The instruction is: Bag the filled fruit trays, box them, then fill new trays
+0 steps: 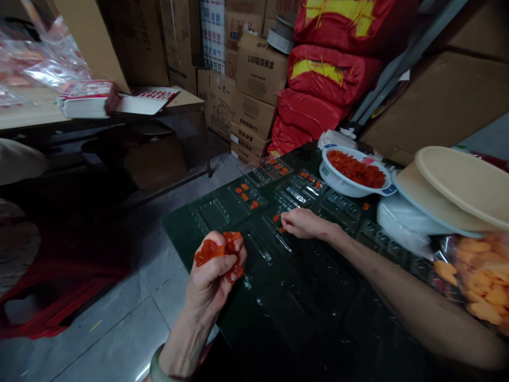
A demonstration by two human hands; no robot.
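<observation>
My left hand is closed around a handful of glossy orange-red gummy-like pieces, held above the table's near left edge. My right hand reaches over a clear plastic tray, its fingers pinched together and pointing down. Orange pieces lie in the tray right beside those fingertips; whatever the fingertips may hold is hidden. Farther back, other clear trays carry several orange pieces in their compartments. A white basin heaped with red-orange pieces stands beyond my right hand.
Along the right are stacked pale round lids and a clear bag of light-orange pieces. Cardboard boxes and red bundles are piled behind the dark green table. A red stool and another table stand left.
</observation>
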